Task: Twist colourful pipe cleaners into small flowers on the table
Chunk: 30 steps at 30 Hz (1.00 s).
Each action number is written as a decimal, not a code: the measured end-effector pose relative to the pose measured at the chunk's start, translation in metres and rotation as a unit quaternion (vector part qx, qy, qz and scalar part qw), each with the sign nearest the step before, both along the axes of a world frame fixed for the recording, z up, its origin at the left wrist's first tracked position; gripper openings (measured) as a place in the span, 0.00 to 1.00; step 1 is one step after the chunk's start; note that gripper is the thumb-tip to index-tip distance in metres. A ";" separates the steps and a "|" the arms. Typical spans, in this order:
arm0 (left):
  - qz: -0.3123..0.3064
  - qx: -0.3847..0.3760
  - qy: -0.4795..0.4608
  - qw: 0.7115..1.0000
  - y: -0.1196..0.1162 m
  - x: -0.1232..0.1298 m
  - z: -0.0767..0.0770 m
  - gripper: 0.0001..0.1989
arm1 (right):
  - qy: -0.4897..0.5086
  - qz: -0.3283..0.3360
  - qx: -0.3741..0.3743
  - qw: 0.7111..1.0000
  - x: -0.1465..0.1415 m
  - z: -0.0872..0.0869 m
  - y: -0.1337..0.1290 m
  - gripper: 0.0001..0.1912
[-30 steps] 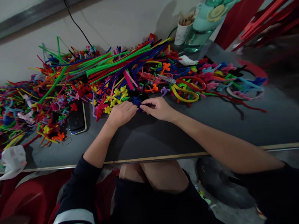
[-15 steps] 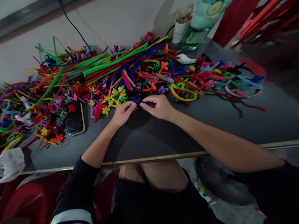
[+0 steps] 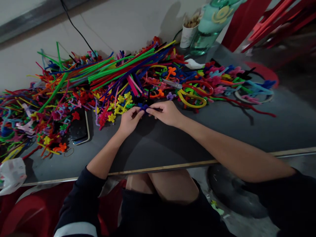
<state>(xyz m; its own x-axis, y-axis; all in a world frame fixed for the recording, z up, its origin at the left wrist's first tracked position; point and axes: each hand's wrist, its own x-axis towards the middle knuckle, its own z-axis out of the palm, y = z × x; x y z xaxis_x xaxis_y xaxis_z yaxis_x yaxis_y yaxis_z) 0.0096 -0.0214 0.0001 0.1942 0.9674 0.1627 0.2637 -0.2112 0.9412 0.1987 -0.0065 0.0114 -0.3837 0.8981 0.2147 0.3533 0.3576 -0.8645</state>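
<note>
Between my two hands is a small dark-blue pipe-cleaner flower (image 3: 144, 107), pinched at its edges. My left hand (image 3: 130, 119) has thumb and forefinger closed on its left side. On the other side my right hand (image 3: 166, 112) pinches it with thumb and forefinger, the remaining fingers curled beneath. Just left of my fingers lie yellow pipe-cleaner flowers (image 3: 120, 104). A small purple flower (image 3: 171, 95) rests on the table behind my right hand.
A heap of pipe cleaners (image 3: 118, 70) spans the back of the dark table (image 3: 158, 148). Scissors (image 3: 192, 97) with red and yellow handles lie right of it. A phone (image 3: 79, 126) sits left. Back right stand a paper cup (image 3: 187, 37) and a green bottle (image 3: 206, 34).
The blue flower shows a little more between my fingertips. Both hands stay in nearly the same place, and the view has shifted slightly.
</note>
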 end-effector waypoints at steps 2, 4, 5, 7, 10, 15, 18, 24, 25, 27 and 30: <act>0.019 -0.011 -0.019 1.000 0.001 0.000 -0.001 0.14 | 0.026 0.017 -0.052 0.998 0.002 0.000 0.002 0.26; 0.035 -0.028 -0.055 0.998 0.003 -0.001 -0.003 0.14 | 0.057 0.018 -0.098 0.993 0.004 0.000 0.005 0.29; 0.043 -0.035 -0.070 0.996 0.003 -0.001 -0.003 0.14 | 0.074 0.008 -0.112 0.991 0.005 0.000 0.006 0.29; 0.056 -0.047 -0.084 0.994 0.004 -0.001 -0.004 0.14 | 0.108 -0.022 -0.120 0.987 0.005 0.000 0.006 0.29; 0.058 -0.054 -0.083 0.993 0.003 -0.001 -0.004 0.15 | 0.131 -0.037 -0.117 0.984 0.003 0.000 0.005 0.26; 0.047 -0.057 -0.089 0.993 0.002 0.000 -0.002 0.14 | 0.087 -0.015 -0.085 0.993 -0.001 0.003 0.000 0.20; 0.042 -0.062 -0.093 0.993 0.003 0.000 -0.002 0.13 | 0.083 -0.015 -0.071 0.994 -0.001 0.004 -0.001 0.19; 0.044 -0.053 -0.062 0.996 0.004 0.000 -0.005 0.13 | 0.028 -0.022 0.000 0.999 0.001 0.003 -0.002 0.15; 0.042 -0.051 -0.053 0.996 0.003 0.000 -0.005 0.12 | 0.013 -0.041 0.023 0.999 0.001 0.003 -0.002 0.13; 0.044 -0.040 -0.035 0.998 0.002 0.002 -0.005 0.08 | -0.004 -0.078 0.056 0.995 0.002 0.002 -0.001 0.11; 0.049 -0.007 -0.004 0.999 -0.002 0.004 -0.003 0.15 | -0.021 -0.103 0.086 0.991 0.003 0.002 0.000 0.11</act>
<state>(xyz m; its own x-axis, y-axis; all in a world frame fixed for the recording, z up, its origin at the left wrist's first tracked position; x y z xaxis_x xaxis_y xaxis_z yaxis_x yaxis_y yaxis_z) 0.0136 -0.0233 -0.0029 0.0978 0.9837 0.1507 0.2747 -0.1723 0.9460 0.2012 -0.0060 0.0133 -0.2074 0.9099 0.3593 0.4693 0.4148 -0.7795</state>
